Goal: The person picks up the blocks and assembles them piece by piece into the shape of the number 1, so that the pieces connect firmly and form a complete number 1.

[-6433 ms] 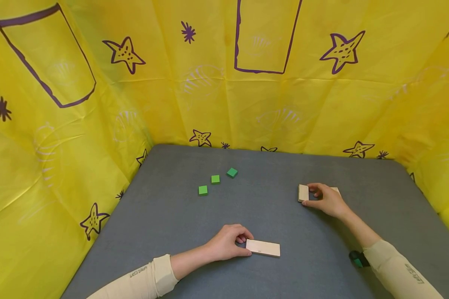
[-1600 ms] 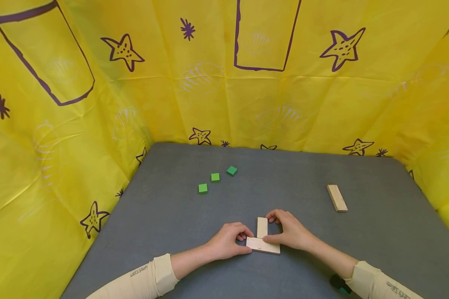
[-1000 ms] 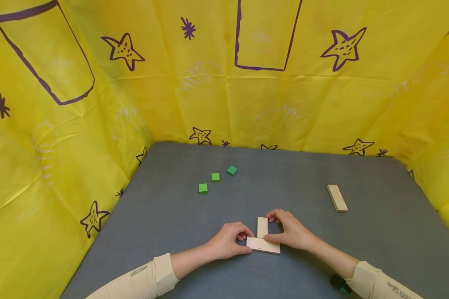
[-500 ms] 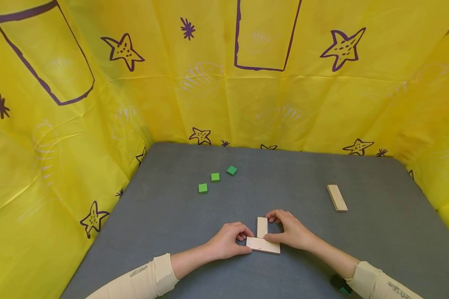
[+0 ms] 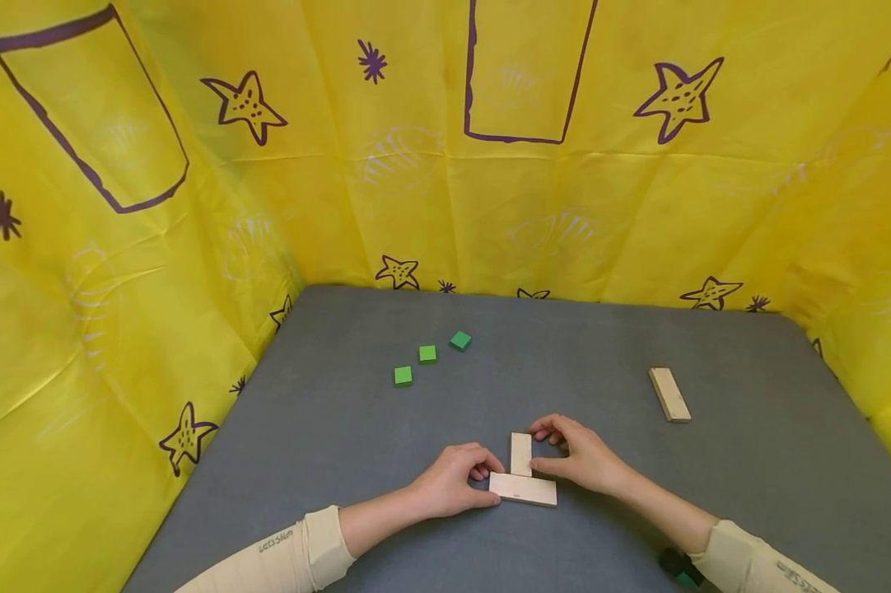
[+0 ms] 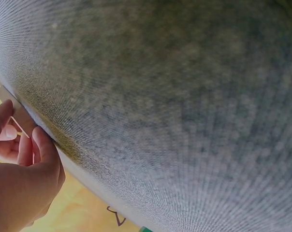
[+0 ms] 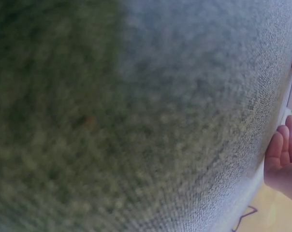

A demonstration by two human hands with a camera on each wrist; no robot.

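Your left hand: fingers curved, thumb and forefinger pinching the left end of the crosswise block.
Crosswise block: pale wood, lying flat on the grey table before you.
Lengthwise block: pale wood, pointing away from you, its near end at the middle of the crosswise block's far edge, touching or almost.
Your right hand: thumb and forefinger curved and spread apart, tips at the lengthwise block's right side; whether they have hold of it, you cannot tell.
Third block: pale wood, lying well apart, farther off to your right.
Green cubes: three, two light, one darker, in a slanting row beyond your left hand.
Curtain: yellow, purple starfish print, behind the table.
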